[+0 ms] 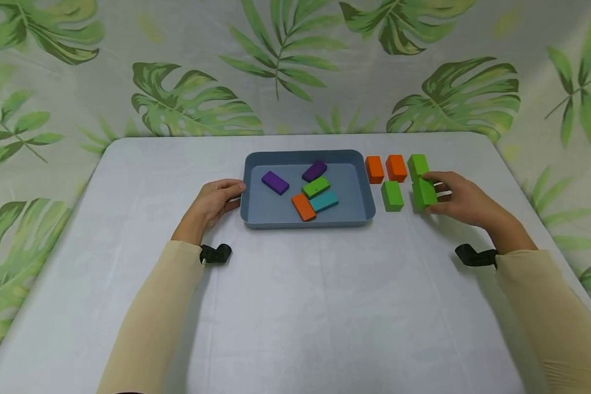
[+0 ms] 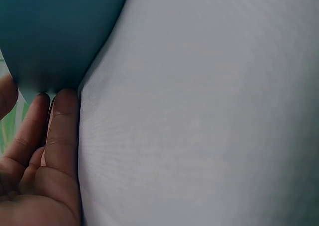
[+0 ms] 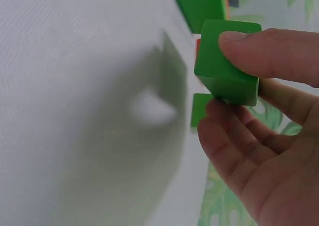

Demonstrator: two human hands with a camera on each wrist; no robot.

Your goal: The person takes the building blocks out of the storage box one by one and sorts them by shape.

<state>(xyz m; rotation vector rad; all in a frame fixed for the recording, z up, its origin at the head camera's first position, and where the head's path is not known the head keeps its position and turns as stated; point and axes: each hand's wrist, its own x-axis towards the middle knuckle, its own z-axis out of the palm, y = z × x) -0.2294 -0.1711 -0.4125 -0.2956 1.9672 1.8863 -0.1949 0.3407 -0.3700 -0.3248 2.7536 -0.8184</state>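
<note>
My right hand [image 1: 460, 197] pinches a green block [image 3: 229, 56] between thumb and fingers. In the right wrist view the block is above the white table, with a shadow beside it. Another green block [image 1: 417, 165] stands just behind it, and a third green block [image 1: 392, 196] is to its left. My left hand [image 1: 218, 201] touches the left side of a blue-grey tray [image 1: 305, 225]; its fingers look fairly straight against the wall in the left wrist view. In the tray lie two purple blocks [image 1: 275, 183], a green block [image 1: 316, 187], a teal block [image 1: 324, 201] and an orange block [image 1: 303, 207].
Two orange blocks [image 1: 396, 168] stand right of the tray, near its back right corner. A white cloth [image 1: 325, 306] covers the table. Behind it hangs a leaf-patterned fabric [image 1: 295, 109], also seen at both sides.
</note>
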